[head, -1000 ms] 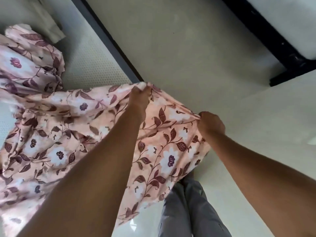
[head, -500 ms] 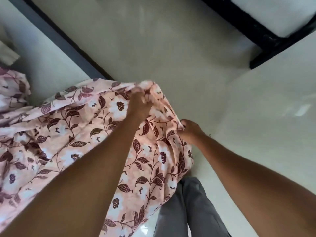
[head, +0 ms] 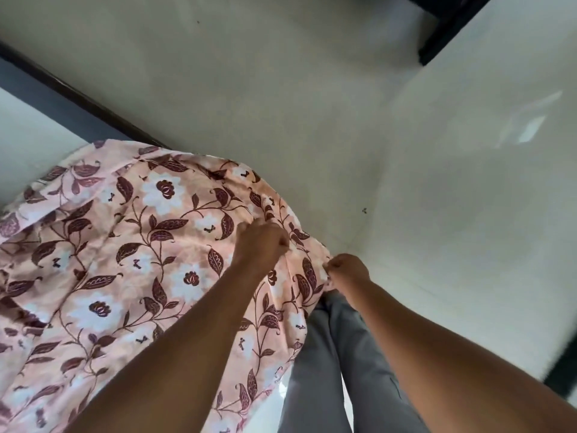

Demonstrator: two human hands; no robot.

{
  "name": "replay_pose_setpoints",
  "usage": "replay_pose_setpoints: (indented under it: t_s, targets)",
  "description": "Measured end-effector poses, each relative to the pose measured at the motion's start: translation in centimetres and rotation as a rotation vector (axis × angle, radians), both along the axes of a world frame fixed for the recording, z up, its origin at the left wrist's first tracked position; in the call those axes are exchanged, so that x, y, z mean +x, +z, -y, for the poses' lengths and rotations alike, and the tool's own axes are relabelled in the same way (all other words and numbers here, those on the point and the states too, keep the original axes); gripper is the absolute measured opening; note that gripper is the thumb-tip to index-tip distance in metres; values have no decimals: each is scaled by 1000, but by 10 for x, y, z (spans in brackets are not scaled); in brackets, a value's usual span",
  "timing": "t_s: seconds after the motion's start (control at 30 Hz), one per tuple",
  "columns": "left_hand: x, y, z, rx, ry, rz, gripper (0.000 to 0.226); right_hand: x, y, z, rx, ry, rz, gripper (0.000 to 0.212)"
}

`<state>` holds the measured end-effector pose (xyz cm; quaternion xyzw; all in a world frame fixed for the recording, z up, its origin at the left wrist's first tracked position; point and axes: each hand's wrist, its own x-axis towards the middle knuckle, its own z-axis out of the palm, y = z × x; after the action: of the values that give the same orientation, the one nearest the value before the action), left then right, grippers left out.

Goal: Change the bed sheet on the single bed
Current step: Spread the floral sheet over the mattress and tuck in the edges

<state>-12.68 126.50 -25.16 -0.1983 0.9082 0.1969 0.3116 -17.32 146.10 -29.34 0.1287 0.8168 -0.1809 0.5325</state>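
— Trousers (head: pixel 337 370), grey, are showing at the bottom middle of my feed, and both forearms are reaching out over them. What are you reading as changed?

— I'm seeing the two hands sitting lower in the frame and closer together than half a second ago. The floral sheet (head: pixel 131 276) is bunching more heavily toward the lower left, and the crumpled heap that was showing at the upper left a second back is no longer in view.

— Meaning for the job?

— I'm judging that the sheet is being gathered along one edge, either coming off or being opened out; I cannot tell which.

— Hand poses?

— I'm watching the left hand (head: pixel 260 242) at centre frame, fingers curled down and pinching a fold of cloth. The right hand (head: pixel 348 270), just to its right, is bunching the sheet's edge in a closed fist.

— Beyond them?

— I'm making out bare mattress (head: pixel 28 145) and a dark bed frame (head: pixel 81 98) at the upper left, pale floor (head: pixel 312 104) filling the far middle.
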Motion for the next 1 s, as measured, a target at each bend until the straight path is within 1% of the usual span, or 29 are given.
replay_pose_setpoints:
  t_s: [0.07, 0.13, 0.23, 0.3, 0.37, 0.47, 0.53, 0.6, 0.63, 0.67, 0.73, 0.77, 0.8, 0.83, 0.93, 1.0]
  targets:
    - [0, 2, 3, 20, 45, -76, 10, -2, -4, -1, 29, 22, -64, 18]
    - [-1, 4, 4, 68, 106, -162, 6, -11, -4, 3, 15, -5, -140, 17]
    - [-9, 6, -5, 137, 224, -215, 6, -34, 2, 13, -5, -152, -319, 16]
    - [-18, 5, -16, 97, 251, -221, 8, -47, 4, 16, -30, -255, -392, 18]
    - [-26, 2, -27, 53, 266, -238, 8, -53, 5, 14, -131, -344, -375, 19]
    - [-29, -7, -35, 60, 267, -212, 12, -48, 9, 6, -267, -426, -305, 34]
    - [-28, -11, -39, 101, 219, -145, 29, -34, 8, -6, -256, -408, -244, 42]
    - [-27, -16, -44, 126, 145, -39, 46, -13, 3, -18, -197, -326, -145, 41]
    - [-26, -19, -45, 110, 88, 40, 49, 0, -3, -22, -177, -280, -90, 42]
    - [-25, -21, -45, 69, 9, 122, 49, 11, -6, -23, -172, -265, -41, 43]
    - [-26, -28, -47, -13, -114, 224, 37, 28, -11, -23, -207, -367, 0, 40]
    - [-27, -31, -47, -24, -128, 240, 31, 34, -15, -22, -233, -438, -11, 36]
    - [-30, -33, -47, -27, -127, 247, 27, 36, -16, -21, -247, -460, -44, 32]
    - [-33, -34, -46, -33, -139, 263, 23, 36, -19, -21, -233, -437, -84, 27]
    - [-41, -38, -47, -55, -201, 245, 18, 24, -23, -21, -171, -367, -126, 14]
    - [-39, -39, -48, -58, -197, 152, 15, 14, -24, -20, -134, -344, -149, 8]
